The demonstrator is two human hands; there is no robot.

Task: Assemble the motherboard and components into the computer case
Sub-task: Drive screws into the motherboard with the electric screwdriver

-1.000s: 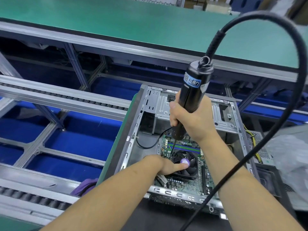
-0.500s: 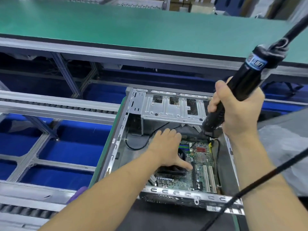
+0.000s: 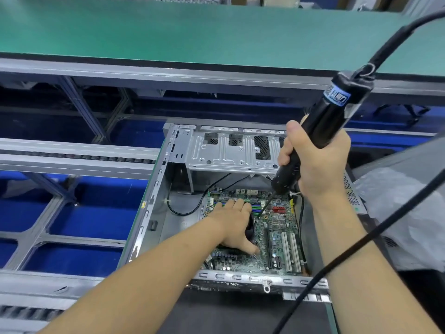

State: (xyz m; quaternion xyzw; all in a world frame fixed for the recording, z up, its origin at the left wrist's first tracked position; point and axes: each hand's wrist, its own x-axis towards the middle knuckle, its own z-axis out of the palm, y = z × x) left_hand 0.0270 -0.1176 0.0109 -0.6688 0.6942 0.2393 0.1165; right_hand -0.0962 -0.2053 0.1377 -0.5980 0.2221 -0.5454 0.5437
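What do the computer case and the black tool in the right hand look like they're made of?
The case looks like bare sheet metal, probably steel: dull silver-grey, with stamped ribs, punched slots and folded edges. The tool, gripped by the right hand, looks like glossy black plastic, judging by the soft highlights along its barrel; its thin bit seems to be dark metal.

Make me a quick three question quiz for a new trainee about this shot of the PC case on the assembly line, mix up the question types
1. True or false: the left hand lies flat, fingers straight, on the cooler fan.
2. Which hand grips the electric screwdriver? A. right hand B. left hand C. neither
3. Fill in: the screwdriver's bit points down at the ____ inside the computer case.

Key: 1. true; 2. A; 3. motherboard
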